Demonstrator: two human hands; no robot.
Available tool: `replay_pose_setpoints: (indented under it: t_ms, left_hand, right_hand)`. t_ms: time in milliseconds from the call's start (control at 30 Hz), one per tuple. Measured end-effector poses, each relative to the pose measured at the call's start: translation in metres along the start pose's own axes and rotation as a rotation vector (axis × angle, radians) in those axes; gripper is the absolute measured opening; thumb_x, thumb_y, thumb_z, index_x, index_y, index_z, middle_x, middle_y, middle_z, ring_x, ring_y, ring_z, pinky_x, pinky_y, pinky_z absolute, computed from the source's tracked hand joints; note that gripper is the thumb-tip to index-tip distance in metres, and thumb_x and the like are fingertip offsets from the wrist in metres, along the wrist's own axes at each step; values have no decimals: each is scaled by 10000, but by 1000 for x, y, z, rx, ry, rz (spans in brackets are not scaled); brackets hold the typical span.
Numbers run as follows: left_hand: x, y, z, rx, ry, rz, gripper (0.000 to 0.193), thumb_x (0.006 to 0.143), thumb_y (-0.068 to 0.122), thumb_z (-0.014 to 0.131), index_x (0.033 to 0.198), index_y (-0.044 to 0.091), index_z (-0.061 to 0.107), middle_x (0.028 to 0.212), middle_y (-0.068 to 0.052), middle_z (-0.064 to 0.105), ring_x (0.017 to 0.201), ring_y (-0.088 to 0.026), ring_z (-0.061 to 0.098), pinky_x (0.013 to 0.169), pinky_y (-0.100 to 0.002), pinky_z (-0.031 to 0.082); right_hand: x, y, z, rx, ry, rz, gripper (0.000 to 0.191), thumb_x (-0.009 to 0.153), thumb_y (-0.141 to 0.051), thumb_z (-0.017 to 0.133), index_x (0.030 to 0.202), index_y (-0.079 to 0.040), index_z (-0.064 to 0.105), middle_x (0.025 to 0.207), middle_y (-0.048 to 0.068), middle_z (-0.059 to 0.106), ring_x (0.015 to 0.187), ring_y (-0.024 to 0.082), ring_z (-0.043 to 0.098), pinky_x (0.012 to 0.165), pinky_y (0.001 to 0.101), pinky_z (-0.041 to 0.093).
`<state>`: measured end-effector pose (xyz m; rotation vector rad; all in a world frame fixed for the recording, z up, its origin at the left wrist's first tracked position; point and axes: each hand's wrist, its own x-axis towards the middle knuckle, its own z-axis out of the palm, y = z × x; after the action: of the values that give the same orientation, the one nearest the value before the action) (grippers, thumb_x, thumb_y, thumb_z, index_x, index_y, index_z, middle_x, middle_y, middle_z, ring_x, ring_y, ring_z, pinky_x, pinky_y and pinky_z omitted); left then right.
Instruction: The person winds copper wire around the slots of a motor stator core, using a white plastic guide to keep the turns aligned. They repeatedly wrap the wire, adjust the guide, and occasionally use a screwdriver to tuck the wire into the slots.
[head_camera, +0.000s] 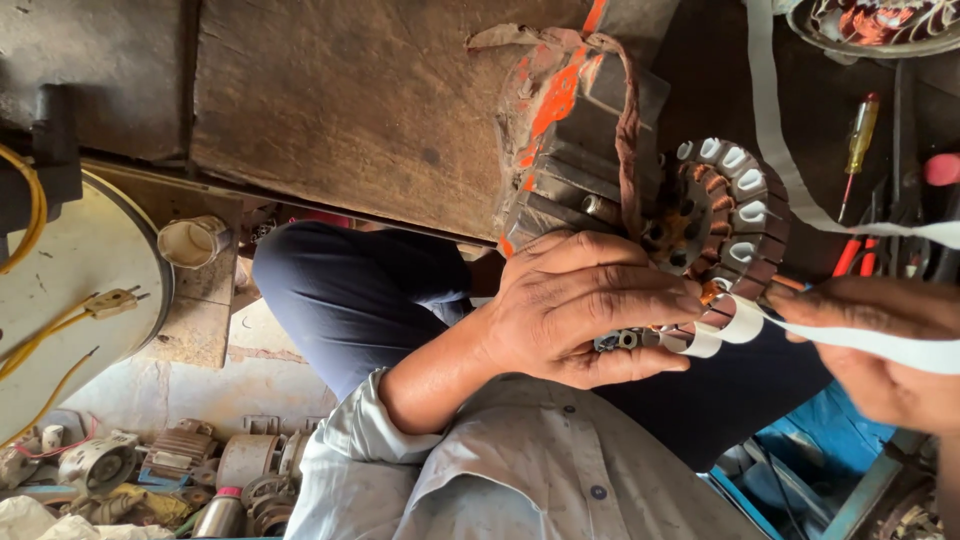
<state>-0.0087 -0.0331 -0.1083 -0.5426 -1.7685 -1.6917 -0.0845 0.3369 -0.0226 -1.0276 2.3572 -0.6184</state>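
A round motor stator (738, 215) with copper windings and white slot liners rests against a grey metal block with orange paint (560, 130), which has a cloth strip (628, 130) draped over it. My left hand (570, 305) grips the stator's lower edge, fingers pressing on curled white insulating paper (725, 330) at the slots. My right hand (890, 350) at the right edge pinches a long white paper strip (778, 150) that runs from the slots up to the top of the frame.
A yellow-and-red screwdriver (860, 135) and red-handled tools (850, 255) lie at the right. Another wound stator (880, 20) sits top right. A wooden board (350, 100) is behind, with a small cup (192, 240), a yellow cable with plug (112, 300) and old motor parts (180, 460) at left.
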Motion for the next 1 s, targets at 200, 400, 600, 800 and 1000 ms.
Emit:
replay_pose_setpoints:
  t_ms: [200,400,600,800,1000]
  left_hand:
    - [-1,-1,0,-8,-14,-3,395,922,321,894,1208,124,707,1185,-10,738,1054,-190,716,863,-279,591]
    - [6,2,-3,-13,-32,-27,406,918,323,899,1219,145,693,1186,26,730,1076,-170,704,882,-281,592]
    - [14,11,-8,106,-83,-60,487,807,332,884,1171,70,696,1129,-32,752,1045,-209,679,879,-317,583]
    - [14,12,-7,82,-125,-52,510,914,351,890,1281,92,650,1278,-8,731,1088,-173,647,913,-271,562]
    - [9,7,0,120,-132,-2,510,866,326,912,1205,83,619,1201,-32,746,1069,-198,632,870,-276,546]
  right_hand:
    - [1,-12,8,45,0,251,370,927,-105,626,1279,-43,721,791,55,706,604,105,642,546,240,461]
    - [0,9,-7,3,-81,-34,315,982,-96,539,1257,9,652,902,56,718,771,101,719,705,246,582]
    - [-20,15,19,21,-68,275,305,937,-93,569,1194,-5,708,859,37,708,645,116,643,600,229,509]
    - [16,-37,13,-69,121,-9,267,932,-6,630,1184,-2,715,891,61,724,714,129,714,661,251,567]
    - [52,-73,5,-84,263,-299,318,883,116,636,1180,16,689,1025,180,731,800,232,731,665,302,592]
